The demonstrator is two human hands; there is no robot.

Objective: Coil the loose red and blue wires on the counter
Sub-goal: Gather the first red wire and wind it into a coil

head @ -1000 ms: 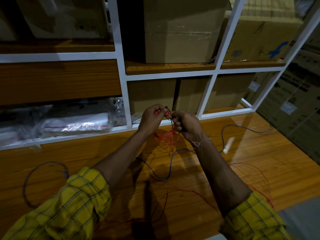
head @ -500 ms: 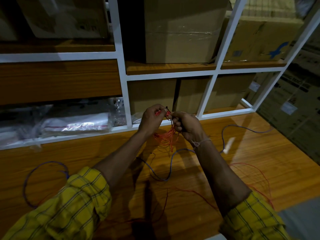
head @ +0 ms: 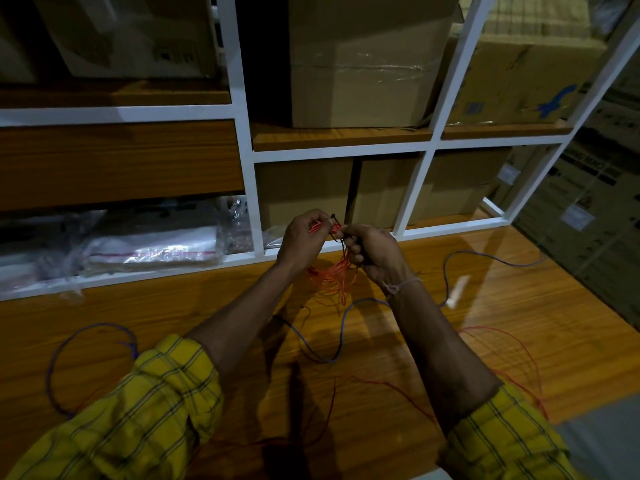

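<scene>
A bundle of thin red wire point(head: 334, 277) hangs in loops between my two hands above the wooden counter point(head: 450, 358). My left hand point(head: 301, 239) pinches the top of the bundle, and my right hand point(head: 372, 252) grips it right beside, fingers closed, with a dark wire end sticking up between them. A blue wire point(head: 325, 353) curves on the counter below my wrists and runs right to a white tag point(head: 457, 291). Another blue wire loop point(head: 60, 351) lies at the left. More loose red wire point(head: 512, 351) spreads at the right near my sleeve.
A white-framed shelf point(head: 247, 161) stands along the counter's far edge, holding cardboard boxes point(head: 360, 60) and clear plastic bags point(head: 152, 245). More boxes are stacked at the right. The counter's front edge drops off at the lower right.
My hands have stayed in the same spot with the red bundle; only small finger movements at its top are visible.
</scene>
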